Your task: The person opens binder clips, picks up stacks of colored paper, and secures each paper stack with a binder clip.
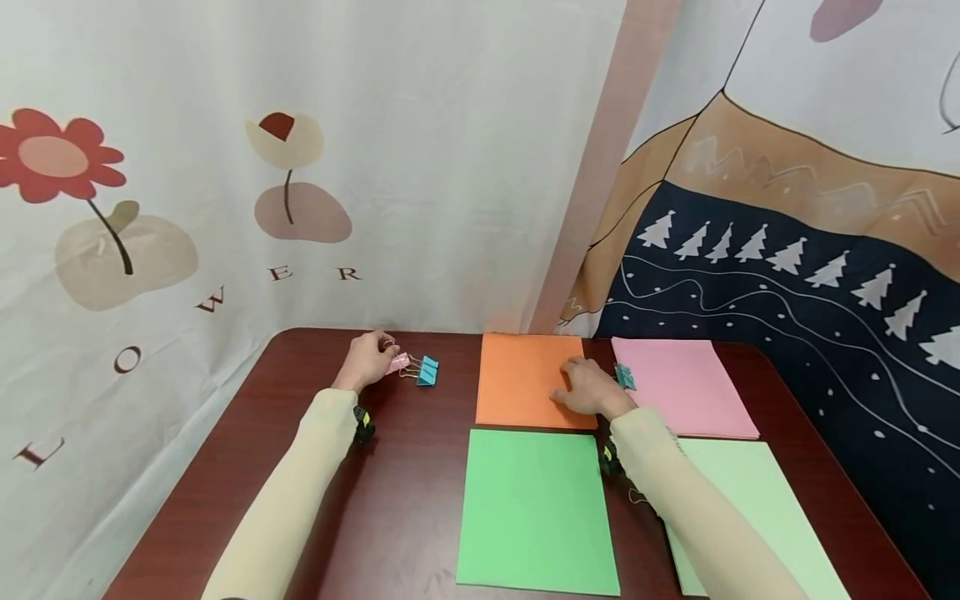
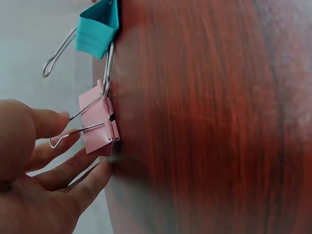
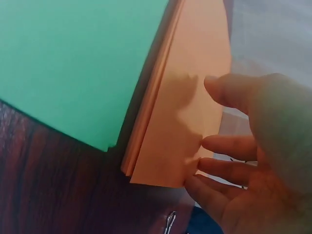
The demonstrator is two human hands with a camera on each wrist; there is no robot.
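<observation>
At the table's far left, my left hand point(image 1: 367, 360) has its thumb and fingers at a pink binder clip point(image 2: 99, 122). The thumb and fingers pinch its wire handles in the left wrist view. Beside that clip lies a teal binder clip point(image 1: 427, 371), its wire handle close to the pink one. My right hand point(image 1: 588, 387) rests over the right side of a stack of orange paper point(image 1: 525, 379), fingers spread and fingertips at the stack's right edge. Just in front of the orange stack lies a stack of green paper point(image 1: 536, 508).
To the right are a pink paper stack point(image 1: 693, 387), with a teal clip point(image 1: 624, 377) at its left edge, and a pale green stack point(image 1: 757, 500) partly covered by my right sleeve. A printed curtain point(image 1: 420, 167) hangs behind the dark red table point(image 1: 397, 483).
</observation>
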